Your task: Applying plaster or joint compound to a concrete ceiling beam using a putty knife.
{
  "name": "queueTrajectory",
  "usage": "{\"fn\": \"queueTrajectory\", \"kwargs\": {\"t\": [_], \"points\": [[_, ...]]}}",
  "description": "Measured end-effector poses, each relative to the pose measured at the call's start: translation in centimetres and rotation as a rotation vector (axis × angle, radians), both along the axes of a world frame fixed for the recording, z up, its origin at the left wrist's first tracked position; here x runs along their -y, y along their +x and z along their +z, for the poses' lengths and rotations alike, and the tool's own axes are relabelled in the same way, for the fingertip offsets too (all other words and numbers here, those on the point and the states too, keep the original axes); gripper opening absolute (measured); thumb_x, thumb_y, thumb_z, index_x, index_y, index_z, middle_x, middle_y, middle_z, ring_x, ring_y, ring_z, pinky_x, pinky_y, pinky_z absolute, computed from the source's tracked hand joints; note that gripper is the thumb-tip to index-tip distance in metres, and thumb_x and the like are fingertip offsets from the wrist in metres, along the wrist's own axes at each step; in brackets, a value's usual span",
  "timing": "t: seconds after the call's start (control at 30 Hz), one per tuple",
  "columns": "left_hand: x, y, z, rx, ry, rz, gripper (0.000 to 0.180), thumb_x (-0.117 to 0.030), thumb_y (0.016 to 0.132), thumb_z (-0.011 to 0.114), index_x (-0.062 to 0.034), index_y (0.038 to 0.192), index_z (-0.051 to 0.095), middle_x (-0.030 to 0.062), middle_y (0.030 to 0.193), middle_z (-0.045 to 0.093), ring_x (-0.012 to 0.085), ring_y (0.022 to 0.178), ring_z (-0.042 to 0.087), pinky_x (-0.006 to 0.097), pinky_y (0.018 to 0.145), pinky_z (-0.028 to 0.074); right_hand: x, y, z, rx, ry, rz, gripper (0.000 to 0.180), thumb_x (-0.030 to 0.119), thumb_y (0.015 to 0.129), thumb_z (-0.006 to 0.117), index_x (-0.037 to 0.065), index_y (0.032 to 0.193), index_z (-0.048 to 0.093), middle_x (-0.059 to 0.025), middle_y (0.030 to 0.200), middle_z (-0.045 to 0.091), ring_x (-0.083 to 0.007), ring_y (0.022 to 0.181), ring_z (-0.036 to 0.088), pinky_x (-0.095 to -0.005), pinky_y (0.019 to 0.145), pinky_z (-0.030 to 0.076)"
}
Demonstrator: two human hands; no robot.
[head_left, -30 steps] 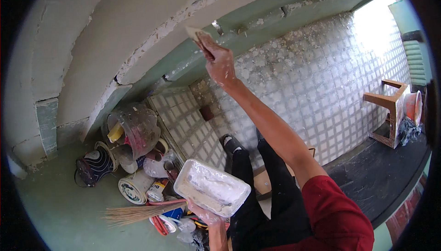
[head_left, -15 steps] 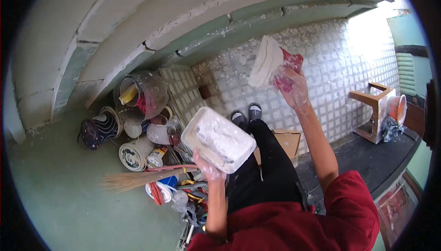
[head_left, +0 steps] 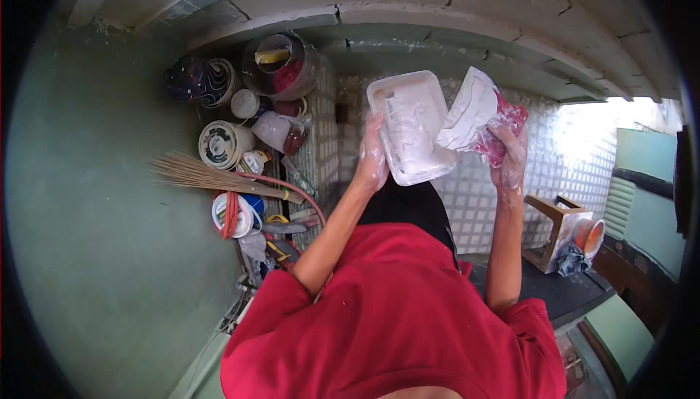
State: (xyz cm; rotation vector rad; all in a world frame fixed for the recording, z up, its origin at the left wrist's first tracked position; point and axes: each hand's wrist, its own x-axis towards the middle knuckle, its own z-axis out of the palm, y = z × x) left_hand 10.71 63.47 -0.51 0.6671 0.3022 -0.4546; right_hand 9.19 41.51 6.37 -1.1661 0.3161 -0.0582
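My left hand (head_left: 373, 152) grips the left long side of a white rectangular plastic tray (head_left: 430, 173), its fingers partly hidden by the rim. White putty (head_left: 413, 133) coats the inside of the tray. My right hand (head_left: 510, 152) is closed around a red putty scraper (head_left: 512, 116), smeared white; its exact shape is partly covered by my fingers. A thick white slab of putty (head_left: 470, 111) covers the scraper's left side, and its lower corner overlaps the tray's right edge. Whether the two touch is unclear. White residue marks both hands.
At left stand several buckets and tubs, including a lidded white tub (head_left: 224, 144) and a clear container (head_left: 292, 71). A straw broom (head_left: 219, 176) lies across them. At right, a wooden stool (head_left: 558, 231) stands beside an orange-lined bucket (head_left: 589, 237). A ledged block wall (head_left: 408, 16) rises ahead.
The tray has been lifted away from my legs, up and to the right. My right hand has brought the putty-loaded scraper beside the tray. The whole view has turned.
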Motion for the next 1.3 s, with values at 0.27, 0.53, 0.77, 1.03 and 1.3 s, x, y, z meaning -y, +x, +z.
{"fn": "queueTrajectory", "kwargs": {"t": [0.27, 0.53, 0.77, 1.03, 1.3], "points": [[0.4, -0.6, 0.3, 0.04, 0.019, 0.027, 0.06, -0.045, 0.092, 0.044, -0.001, 0.131, 0.037, 0.0127, 0.125, 0.051, 0.0223, 0.113, 0.052, 0.037, 0.1, 0.039, 2.1, -6.4, 0.1, -0.106, 0.315, -0.215, 0.043, 0.01, 0.081, 0.055, 0.0, 0.122, 0.048, -0.0068, 0.102, 0.061, -0.0174, 0.091, 0.061, -0.0295, 0.076, 0.051], [2.6, -1.7, -0.6, -0.026, 0.145, 0.162, 0.06, -0.046, 0.09, 0.042, -0.0003, 0.128, 0.041, 0.0137, 0.121, 0.055, 0.0239, 0.109, 0.055, 0.036, 0.097, 0.042, 11.5, -3.5, -3.1, -0.097, 0.271, -0.178, 0.035, 0.011, 0.083, 0.055, 0.004, 0.117, 0.05, -0.0054, 0.099, 0.061, -0.0181, 0.09, 0.062, -0.0342, 0.066, 0.054], [11.9, -5.3, -0.4, -0.253, 0.291, 0.401, 0.06, -0.044, 0.088, 0.04, -0.0003, 0.13, 0.042, 0.0147, 0.122, 0.055, 0.0274, 0.109, 0.055, 0.039, 0.098, 0.042, 22.4, 3.6, -11.4, -0.096, 0.291, -0.128, 0.036, 0.011, 0.087, 0.053, 0.008, 0.122, 0.049, -0.0044, 0.102, 0.061, -0.0184, 0.086, 0.062, -0.0358, 0.073, 0.054], [19.6, -9.2, -8.0, -0.366, 0.48, 0.504, 0.059, -0.043, 0.088, 0.041, -0.005, 0.133, 0.038, 0.011, 0.129, 0.048, 0.0278, 0.117, 0.048, 0.041, 0.1, 0.039, 29.6, 15.7, -29.1, 0.18, -0.72, -0.275, 0.042, 0.005, 0.091, 0.045, 0.01, 0.133, 0.048, -0.0095, 0.111, 0.062, -0.01, 0.088, 0.056, -0.0237, 0.077, 0.045], [21.3, -9.7, -14.2, -0.463, 0.558, 0.524, 0.062, -0.048, 0.086, 0.04, -0.0056, 0.131, 0.039, 0.0103, 0.124, 0.05, 0.0273, 0.113, 0.05, 0.041, 0.096, 0.041, 23.8, 24.4, -32.3, 0.192, -0.847, -0.671, 0.042, 0.003, 0.09, 0.046, 0.003, 0.132, 0.047, -0.0202, 0.126, 0.053, -0.0225, 0.114, 0.054, -0.0313, 0.087, 0.046]]}}
